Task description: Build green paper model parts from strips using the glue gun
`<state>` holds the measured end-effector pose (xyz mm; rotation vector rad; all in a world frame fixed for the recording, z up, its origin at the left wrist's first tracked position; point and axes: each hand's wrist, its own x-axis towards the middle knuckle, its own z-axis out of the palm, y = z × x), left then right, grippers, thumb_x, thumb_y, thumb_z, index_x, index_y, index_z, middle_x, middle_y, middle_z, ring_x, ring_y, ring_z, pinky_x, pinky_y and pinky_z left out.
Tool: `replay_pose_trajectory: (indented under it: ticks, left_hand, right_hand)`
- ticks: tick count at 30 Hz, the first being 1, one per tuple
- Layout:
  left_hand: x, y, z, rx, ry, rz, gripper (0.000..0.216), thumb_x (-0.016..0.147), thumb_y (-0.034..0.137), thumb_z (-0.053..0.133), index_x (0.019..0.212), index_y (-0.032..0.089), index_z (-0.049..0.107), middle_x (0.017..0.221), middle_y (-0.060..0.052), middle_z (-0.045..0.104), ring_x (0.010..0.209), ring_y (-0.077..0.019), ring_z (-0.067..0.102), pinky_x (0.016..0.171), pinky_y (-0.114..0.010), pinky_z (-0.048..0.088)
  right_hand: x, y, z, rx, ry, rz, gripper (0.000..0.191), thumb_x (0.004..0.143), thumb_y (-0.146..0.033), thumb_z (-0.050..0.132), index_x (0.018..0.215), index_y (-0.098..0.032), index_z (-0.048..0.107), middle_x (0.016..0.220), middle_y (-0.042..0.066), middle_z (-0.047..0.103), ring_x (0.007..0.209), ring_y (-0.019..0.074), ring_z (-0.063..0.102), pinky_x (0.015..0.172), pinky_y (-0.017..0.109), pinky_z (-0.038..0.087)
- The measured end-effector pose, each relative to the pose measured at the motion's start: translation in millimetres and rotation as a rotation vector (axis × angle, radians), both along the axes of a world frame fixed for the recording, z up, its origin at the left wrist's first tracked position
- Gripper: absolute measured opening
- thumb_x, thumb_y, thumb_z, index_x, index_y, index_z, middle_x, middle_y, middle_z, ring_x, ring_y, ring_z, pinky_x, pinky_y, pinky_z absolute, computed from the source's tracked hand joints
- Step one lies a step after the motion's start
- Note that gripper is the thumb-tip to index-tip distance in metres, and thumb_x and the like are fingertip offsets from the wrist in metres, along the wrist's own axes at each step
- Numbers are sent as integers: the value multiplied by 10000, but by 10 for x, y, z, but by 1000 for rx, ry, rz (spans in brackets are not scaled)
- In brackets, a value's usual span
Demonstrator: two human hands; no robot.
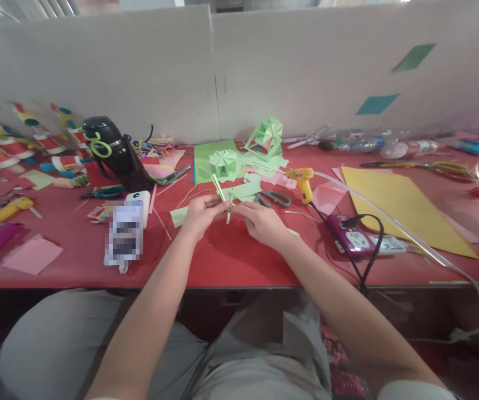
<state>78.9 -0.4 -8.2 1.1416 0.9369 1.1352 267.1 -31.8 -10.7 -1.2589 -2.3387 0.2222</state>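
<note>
Thin green paper strips (218, 188) rise between my two hands, which meet over the red table. My left hand (204, 214) pinches the strips from the left. My right hand (262, 221) is closed on the same paper from the right, its fingertips close to the left ones. Just beyond stands a folded green paper piece shaped like a small drum (223, 164). Behind it to the right is a larger green paper construction (269, 133). Grey-handled scissors (276, 199) lie past my right hand, partly under green paper scraps (250, 186).
Right of my hands are a yellow glue gun (304, 183), a purple power strip (354, 239) with cables, and yellow paper (410, 211). To the left, a phone (125, 233) leans near a black bottle (116, 153). A white partition (139, 66) borders the table's back.
</note>
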Motion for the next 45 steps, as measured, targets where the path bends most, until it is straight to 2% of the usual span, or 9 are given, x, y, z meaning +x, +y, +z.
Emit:
replay_pose_trajectory:
  ticks: [3,9,19,26,30,35,39,45]
  left_hand:
    - [-10,-20,7,-5,53,-55,401,595,358,898,911,142,776,963,-120,770,931,-272,715,889,-439,579]
    - [-10,-41,23,-5,128,-105,384,608,353,891,923,160,785,960,-115,768,906,-258,715,880,-427,575]
    - [-29,-36,-8,-28,106,-141,342,619,342,885,890,161,780,901,-106,761,874,-244,713,885,-443,571]
    - [-38,-34,2,-46,142,-158,308,620,332,882,855,163,776,913,-100,760,880,-240,713,891,-437,568]
    - [-87,-7,-7,14,141,-104,349,647,369,866,925,174,784,1000,-118,763,927,-265,710,859,-423,579]
    - [-148,52,-24,25,50,85,387,628,370,878,928,149,775,970,-116,768,943,-256,709,904,-418,565]
    - [-141,79,-20,12,-22,192,353,644,350,863,897,130,755,889,-97,759,848,-213,710,884,-405,574]
    - [-76,58,4,-36,-125,149,321,655,320,862,880,130,734,904,-82,750,900,-197,712,926,-378,555]
  right_hand:
    - [16,-5,-7,22,-14,54,492,878,-3,396,1245,-226,637,1234,67,671,1159,193,608,907,287,489]
    - [24,-30,2,16,-58,67,389,924,-70,432,1199,-224,659,1122,74,685,1053,195,639,866,287,481]
    - [81,-2,-31,42,17,168,435,888,-5,415,1160,-220,678,1169,73,692,1092,193,626,906,316,490]
    - [73,-8,-23,25,-33,159,420,894,-26,430,1173,-220,676,1189,69,692,1104,198,631,910,314,489]
    - [104,-3,-28,-24,-60,37,458,865,-68,498,1265,-247,633,1210,66,687,1067,205,651,850,299,500]
    - [195,27,-25,-64,-62,-113,413,873,-123,518,1239,-258,654,1235,52,700,1032,226,672,757,294,504]
    - [183,30,-14,-53,-26,-91,365,946,-184,471,1257,-242,652,1225,66,711,1030,233,680,767,305,501]
    - [109,34,-29,-23,22,-64,336,975,-186,437,1219,-201,667,1085,89,735,938,216,677,756,287,472]
